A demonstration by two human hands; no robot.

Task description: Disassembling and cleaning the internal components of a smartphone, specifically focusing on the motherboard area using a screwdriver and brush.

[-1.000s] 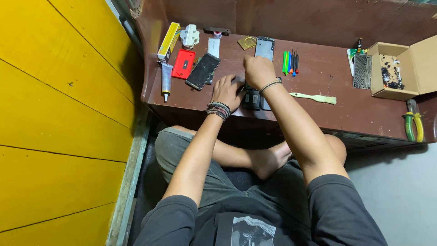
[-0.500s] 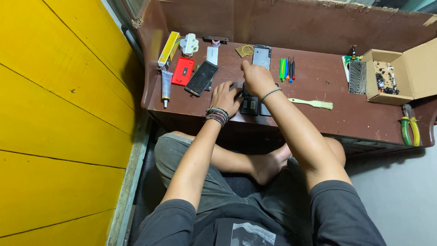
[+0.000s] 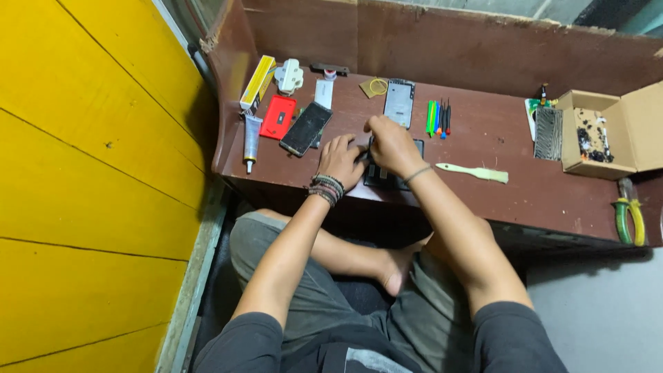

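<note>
A dark phone [image 3: 387, 173] is lain flat near the front edge of the brown worktop [image 3: 525, 193] and is covered by both hands: the left hand [image 3: 341, 160] is rested on its left side with fingers loosely curled, the right hand [image 3: 391, 144] is curled over its top, what is pinched cannot be told. A second black phone [image 3: 306, 128] and a red cover [image 3: 279, 117] are seen just left; a pale spatula [image 3: 472, 173] is laid to the right, an open cardboard box [image 3: 608, 131] well apart.
</note>
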